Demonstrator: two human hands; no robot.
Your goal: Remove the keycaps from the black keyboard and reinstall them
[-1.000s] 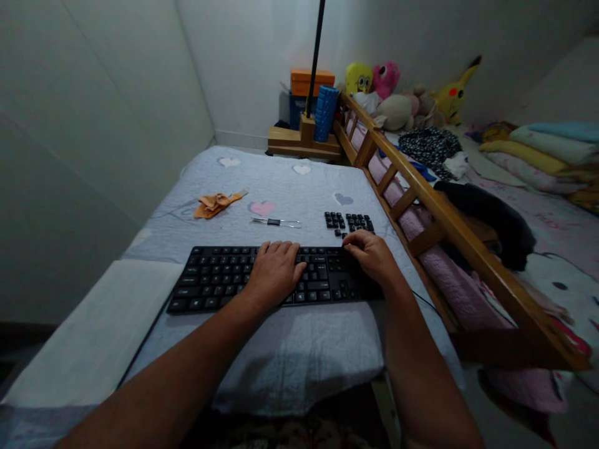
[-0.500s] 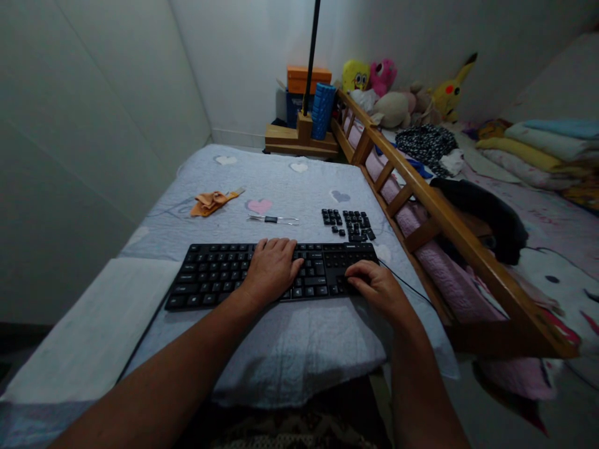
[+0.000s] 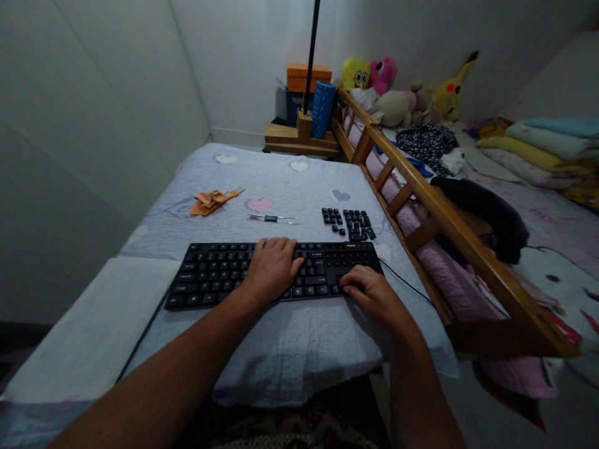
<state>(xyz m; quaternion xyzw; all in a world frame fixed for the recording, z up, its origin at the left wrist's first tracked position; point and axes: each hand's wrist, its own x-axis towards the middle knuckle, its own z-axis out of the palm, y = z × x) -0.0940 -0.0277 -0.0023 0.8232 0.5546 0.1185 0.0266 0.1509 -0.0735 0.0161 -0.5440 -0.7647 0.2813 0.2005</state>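
Note:
A black keyboard lies across the cloth-covered table in front of me. My left hand rests flat on its middle keys, fingers stretched forward and thumb to the side. At the keyboard's right part, where keys are off and the bare base shows, my right hand has thumb and forefinger bent together low over the lower keys. Whatever sits between those fingertips is hidden. Loose black keycaps lie in groups beyond the keyboard's right end. A two-ended wire keycap puller with a dark grip lies behind the keyboard.
An orange cloth with a brush is at the left. A white board-like sheet covers the near-left corner. The keyboard cable runs right towards a wooden bed rail. Plush toys and folded bedding lie beyond it.
My right hand has shifted slightly left and down over the keyboard's lower right keys. My left hand stays in place.

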